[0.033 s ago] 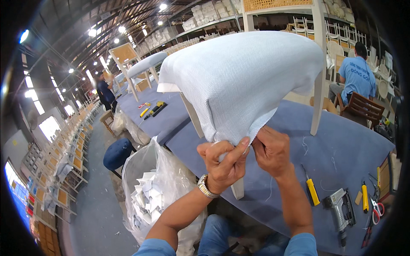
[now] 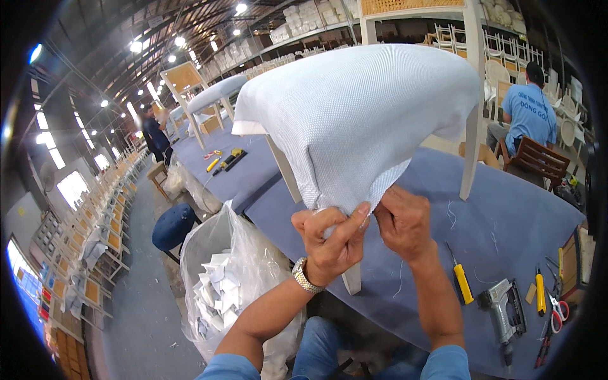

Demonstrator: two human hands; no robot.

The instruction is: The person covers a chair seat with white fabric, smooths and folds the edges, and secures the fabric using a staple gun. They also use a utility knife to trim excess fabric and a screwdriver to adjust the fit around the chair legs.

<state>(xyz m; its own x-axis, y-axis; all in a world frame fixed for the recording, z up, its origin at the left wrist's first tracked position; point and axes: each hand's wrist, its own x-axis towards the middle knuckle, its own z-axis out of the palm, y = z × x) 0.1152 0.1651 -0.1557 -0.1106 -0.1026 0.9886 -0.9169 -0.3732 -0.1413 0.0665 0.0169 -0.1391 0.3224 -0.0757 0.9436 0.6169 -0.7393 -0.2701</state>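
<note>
A pale blue woven fabric (image 2: 354, 114) drapes over the seat of a white chair (image 2: 472, 152), which stands on a table covered in blue-grey cloth (image 2: 506, 209). At the near corner the fabric bunches into folds. My left hand (image 2: 330, 244), with a metal watch on the wrist, is closed on the gathered corner, thumb pressing on top. Just right of it, my right hand (image 2: 405, 221) pinches the fabric's edge. Both hands are close together above a front chair leg (image 2: 352, 278). The seat under the fabric is hidden.
Right of my arm lie a yellow-handled pointed tool (image 2: 463, 285), a staple gun (image 2: 503, 310), a yellow cutter (image 2: 541, 292) and scissors (image 2: 558, 313). A plastic bag (image 2: 240, 266) of scraps stands left, near a navy stool (image 2: 172, 227). A person in blue (image 2: 529, 107) sits at right.
</note>
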